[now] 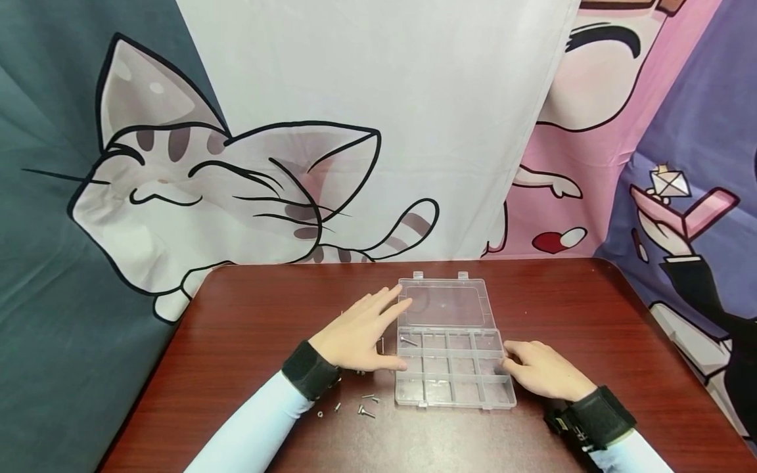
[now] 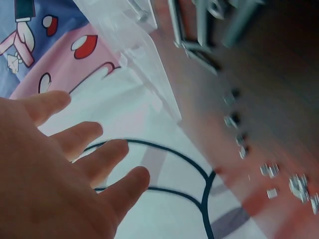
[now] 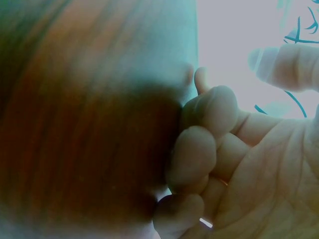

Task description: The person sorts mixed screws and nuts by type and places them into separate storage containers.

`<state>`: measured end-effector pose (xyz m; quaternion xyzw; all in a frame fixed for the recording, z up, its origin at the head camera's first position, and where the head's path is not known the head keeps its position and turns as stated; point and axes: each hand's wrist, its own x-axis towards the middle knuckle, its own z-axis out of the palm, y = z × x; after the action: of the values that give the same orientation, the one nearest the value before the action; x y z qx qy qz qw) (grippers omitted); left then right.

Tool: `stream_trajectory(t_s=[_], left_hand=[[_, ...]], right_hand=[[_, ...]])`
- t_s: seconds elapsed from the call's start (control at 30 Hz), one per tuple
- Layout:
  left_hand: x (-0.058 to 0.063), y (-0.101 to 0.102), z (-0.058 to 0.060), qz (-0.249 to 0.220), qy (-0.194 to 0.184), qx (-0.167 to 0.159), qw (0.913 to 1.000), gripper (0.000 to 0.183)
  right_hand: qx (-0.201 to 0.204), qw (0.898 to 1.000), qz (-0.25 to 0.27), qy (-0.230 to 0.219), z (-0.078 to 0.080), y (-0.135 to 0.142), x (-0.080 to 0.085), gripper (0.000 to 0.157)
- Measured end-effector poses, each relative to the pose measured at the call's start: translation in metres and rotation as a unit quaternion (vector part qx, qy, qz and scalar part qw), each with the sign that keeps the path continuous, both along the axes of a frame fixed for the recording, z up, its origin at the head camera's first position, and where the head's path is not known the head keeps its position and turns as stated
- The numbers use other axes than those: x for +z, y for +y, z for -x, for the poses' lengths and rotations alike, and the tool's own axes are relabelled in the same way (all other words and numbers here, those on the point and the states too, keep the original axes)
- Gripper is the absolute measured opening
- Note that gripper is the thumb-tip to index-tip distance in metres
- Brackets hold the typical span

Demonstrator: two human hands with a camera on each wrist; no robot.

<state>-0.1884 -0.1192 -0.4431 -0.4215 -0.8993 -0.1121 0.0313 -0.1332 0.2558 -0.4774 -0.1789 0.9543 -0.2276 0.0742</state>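
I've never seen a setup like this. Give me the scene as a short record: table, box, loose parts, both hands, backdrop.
Table: reddish-brown, wood-grained table
Box: clear plastic compartment box, hinged lid open
Inside: one silver metal screw, back-left compartment
Loose parts: silver metal screws, small ring-shaped piece, left of the box
Left hand: fingers spread, at the box's left side
Right hand: fingers curled, at the box's right edge; grip unclear
Backdrop: printed fabric with cartoon cat
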Motion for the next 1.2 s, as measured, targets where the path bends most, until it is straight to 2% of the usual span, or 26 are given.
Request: stream_trajectory(t_s=[0.27,0.63,0.77,0.9,1.2], left_hand=[[-0.003,-0.038,-0.011,0.004,0.02,0.017,0.9997,0.106],[-0.011,-0.079,-0.041,0.003,0.02,0.018,0.9996,0.096],[-0.019,-0.084,-0.051,-0.006,0.035,0.006,0.9994,0.091],[-0.024,-0.084,-0.059,-0.008,0.029,0.0,0.9996,0.082],[-0.027,-0.081,-0.071,-0.02,0.049,-0.029,0.9982,0.06]], right_hand=[[0.0,1.0,-0.004,0.001,0.0,0.0,0.001,0.025],[-0.001,1.0,0.002,0.0,0.0,0.0,0.003,0.026],[0.003,1.0,0.004,0.005,0.0,0.0,0.002,0.026],[0.005,1.0,0.003,0.004,0.0,0.0,0.002,0.025],[0.006,1.0,0.0,0.002,0.001,0.001,0.001,0.021]])
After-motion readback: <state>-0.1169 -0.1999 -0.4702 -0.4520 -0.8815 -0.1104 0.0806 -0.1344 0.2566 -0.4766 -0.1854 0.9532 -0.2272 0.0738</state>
